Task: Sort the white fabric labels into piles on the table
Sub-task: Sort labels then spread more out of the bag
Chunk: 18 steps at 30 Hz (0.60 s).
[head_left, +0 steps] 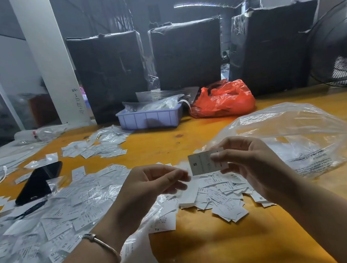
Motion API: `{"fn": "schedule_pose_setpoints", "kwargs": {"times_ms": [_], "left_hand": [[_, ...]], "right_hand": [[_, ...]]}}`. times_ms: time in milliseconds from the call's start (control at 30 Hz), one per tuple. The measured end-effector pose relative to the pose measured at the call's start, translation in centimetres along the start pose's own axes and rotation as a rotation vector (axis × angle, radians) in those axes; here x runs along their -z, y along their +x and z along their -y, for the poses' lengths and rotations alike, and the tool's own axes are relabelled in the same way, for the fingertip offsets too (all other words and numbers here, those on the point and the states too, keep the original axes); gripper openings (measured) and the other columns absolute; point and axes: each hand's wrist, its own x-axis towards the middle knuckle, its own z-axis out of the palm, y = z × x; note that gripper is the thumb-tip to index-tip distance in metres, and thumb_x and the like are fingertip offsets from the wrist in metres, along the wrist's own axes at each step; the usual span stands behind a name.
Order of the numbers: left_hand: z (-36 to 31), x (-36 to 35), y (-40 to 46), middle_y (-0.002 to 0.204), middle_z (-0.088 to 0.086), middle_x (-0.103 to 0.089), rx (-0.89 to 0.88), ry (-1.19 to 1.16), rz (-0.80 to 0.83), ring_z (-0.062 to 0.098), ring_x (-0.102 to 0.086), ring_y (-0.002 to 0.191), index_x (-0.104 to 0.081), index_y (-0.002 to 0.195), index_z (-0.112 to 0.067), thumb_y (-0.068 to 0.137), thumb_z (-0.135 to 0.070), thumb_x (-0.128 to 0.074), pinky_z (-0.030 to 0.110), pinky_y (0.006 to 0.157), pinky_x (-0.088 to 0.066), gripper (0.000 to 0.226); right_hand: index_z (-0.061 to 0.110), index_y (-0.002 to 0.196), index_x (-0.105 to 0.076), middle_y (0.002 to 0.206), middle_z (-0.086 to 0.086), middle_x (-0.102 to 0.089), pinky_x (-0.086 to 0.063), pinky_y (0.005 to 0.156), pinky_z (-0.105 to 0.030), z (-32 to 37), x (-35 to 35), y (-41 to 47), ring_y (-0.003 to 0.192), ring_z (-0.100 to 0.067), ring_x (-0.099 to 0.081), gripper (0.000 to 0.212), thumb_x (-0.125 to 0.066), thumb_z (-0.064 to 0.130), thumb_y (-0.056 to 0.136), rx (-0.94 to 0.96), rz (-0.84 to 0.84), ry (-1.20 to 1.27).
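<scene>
My right hand (245, 164) pinches a white fabric label (202, 163) marked "S" and holds it up above the table. Just to its left, my left hand (152, 185) has curled fingers, and its fingertips seem to hold a small stack of white labels (189, 192) that hangs below them. A loose heap of labels (223, 197) lies under both hands. A wide spread of labels and clear wrappers (48, 221) covers the table's left side. A smaller pile (96, 146) lies farther back.
On the yellow table (235, 243) a black phone (38, 183) lies at left. A big clear plastic bag (294, 137) sits at right. At the back stand a lilac tray (149, 119), a red bag (223, 99) and black wrapped boxes (187, 54). A fan (340, 45) is far right.
</scene>
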Motion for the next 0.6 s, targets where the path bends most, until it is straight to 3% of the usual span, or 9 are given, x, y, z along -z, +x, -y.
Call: {"fn": "schedule_pose_setpoints", "kwargs": {"times_ms": [133,200,300,400,500,567,600], "left_hand": [[0.0,0.2,0.0,0.086,0.008,-0.076,-0.008,-0.022,-0.096,0.023,-0.073,0.077,-0.074,0.093,-0.016,0.065,-0.025,-0.077,0.022,0.065,-0.056,0.030],[0.0,0.3,0.2,0.086,0.009,-0.076,-0.023,-0.049,-0.113,0.026,-0.073,0.077,-0.067,0.107,-0.020,0.064,-0.022,-0.079,0.024,0.064,-0.056,0.044],[0.0,0.3,0.3,0.084,0.012,-0.073,-0.030,-0.098,-0.081,0.028,-0.072,0.080,-0.057,0.122,-0.024,0.065,-0.016,-0.081,0.026,0.066,-0.056,0.063],[-0.1,0.1,0.1,0.084,0.013,-0.072,-0.009,-0.114,-0.018,0.029,-0.072,0.083,-0.060,0.120,-0.022,0.061,-0.016,-0.084,0.027,0.069,-0.057,0.064],[-0.2,-0.2,0.0,0.081,0.011,-0.072,-0.006,-0.054,0.037,0.023,-0.071,0.078,-0.065,0.112,-0.016,0.065,-0.009,-0.082,0.026,0.070,-0.058,0.051],[-0.3,-0.4,-0.1,0.079,0.009,-0.073,-0.018,0.014,0.055,0.018,-0.070,0.075,-0.067,0.105,-0.013,0.065,-0.008,-0.082,0.021,0.068,-0.056,0.043],[-0.3,-0.6,-0.1,0.079,0.008,-0.073,-0.026,0.041,0.064,0.018,-0.070,0.075,-0.068,0.100,-0.011,0.065,-0.007,-0.082,0.020,0.067,-0.055,0.038]], "right_hand": [[0.016,0.065,-0.062,0.073,-0.009,-0.068,-0.046,0.053,-0.017,-0.3,0.5,0.2,0.064,-0.016,-0.063,0.017,-0.078,0.009,0.064,-0.004,-0.005,0.115],[0.014,0.079,-0.067,0.076,-0.012,-0.070,-0.048,0.053,-0.018,-0.3,0.5,0.1,0.061,-0.018,-0.062,0.021,-0.078,0.008,0.063,0.020,-0.041,0.139],[0.027,0.111,-0.068,0.082,-0.014,-0.073,-0.049,0.054,-0.019,-0.7,0.5,0.1,0.058,-0.015,-0.062,0.045,-0.073,0.004,0.073,0.076,-0.130,0.031],[0.026,0.099,-0.074,0.083,-0.004,-0.074,-0.046,0.052,-0.016,-1.0,0.2,0.0,0.060,-0.009,-0.061,0.034,-0.058,-0.002,0.087,0.137,-0.165,-0.218],[0.020,0.090,-0.076,0.082,0.001,-0.073,-0.045,0.054,-0.013,-0.6,-0.6,-0.2,0.067,-0.006,-0.061,0.014,-0.062,0.020,0.088,0.095,0.024,-0.315],[0.020,0.088,-0.077,0.082,-0.001,-0.073,-0.052,0.062,-0.020,-0.3,-1.1,-0.5,0.074,-0.008,-0.064,0.031,-0.066,0.046,0.075,0.113,0.125,-0.380],[0.021,0.086,-0.077,0.083,-0.002,-0.073,-0.056,0.069,-0.031,-0.2,-1.2,-0.5,0.078,-0.013,-0.066,0.036,-0.067,0.052,0.070,0.148,0.130,-0.419]]}}
